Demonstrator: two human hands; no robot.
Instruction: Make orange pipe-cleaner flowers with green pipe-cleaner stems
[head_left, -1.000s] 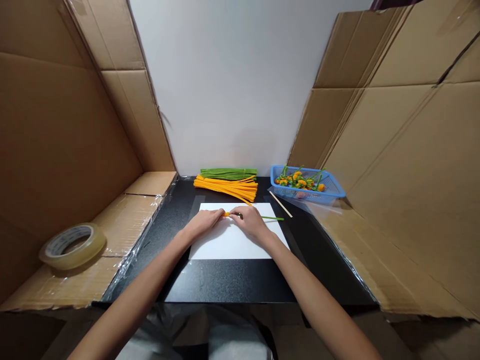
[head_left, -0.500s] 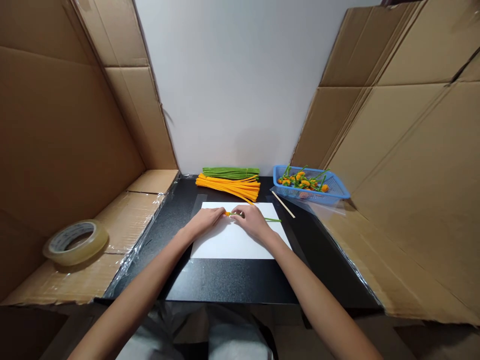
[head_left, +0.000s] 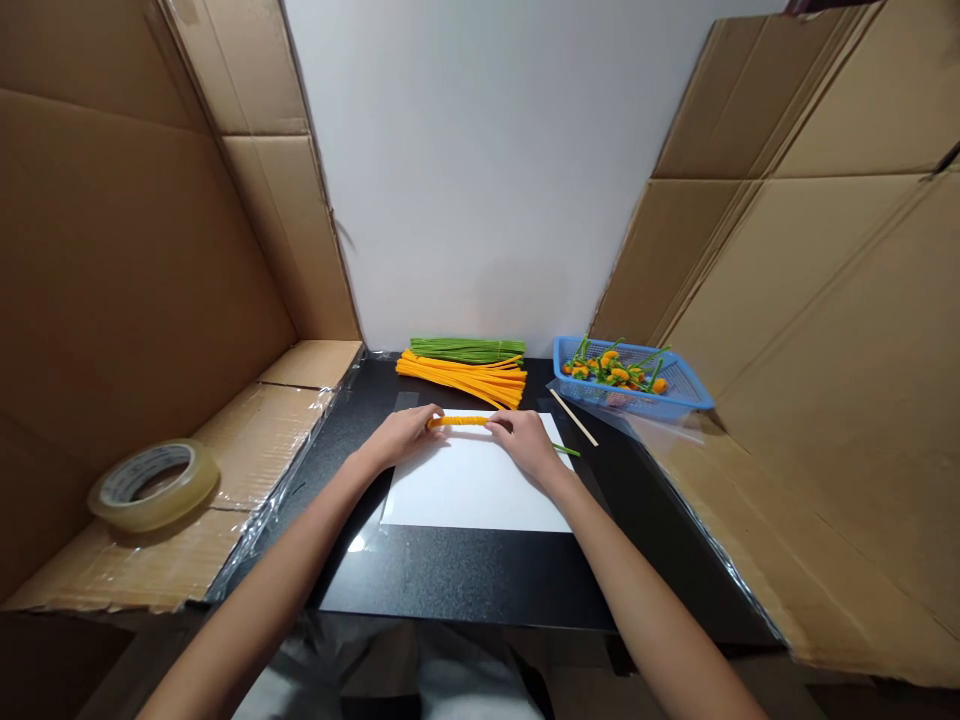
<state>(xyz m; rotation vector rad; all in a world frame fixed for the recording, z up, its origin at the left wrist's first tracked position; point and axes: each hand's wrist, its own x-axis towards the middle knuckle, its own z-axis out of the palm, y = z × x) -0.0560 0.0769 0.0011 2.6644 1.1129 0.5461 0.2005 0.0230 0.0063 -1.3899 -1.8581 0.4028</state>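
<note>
A short orange coil of pipe cleaner (head_left: 461,421) stretches level between my two hands, above the far part of the white sheet (head_left: 472,490). My left hand (head_left: 409,432) pinches its left end between thumb and fingers. At the other end, the fingertips of my right hand (head_left: 521,438) are closed on the coil. A green pipe cleaner (head_left: 567,450) sticks out to the right from behind my right hand; whether the hand holds it too is hidden.
Behind the sheet lie bundles of orange pipe cleaners (head_left: 465,378) and green pipe cleaners (head_left: 466,349). At the right are a thin wooden stick (head_left: 574,417) and a blue basket (head_left: 694,392) with orange-and-green pieces. A tape roll (head_left: 191,487) rests on cardboard at the left. Cardboard walls flank both sides.
My hands have moved apart, and the orange coil now shows at length between them. Less green pipe cleaner shows past my right hand. The view has shifted slightly.
</note>
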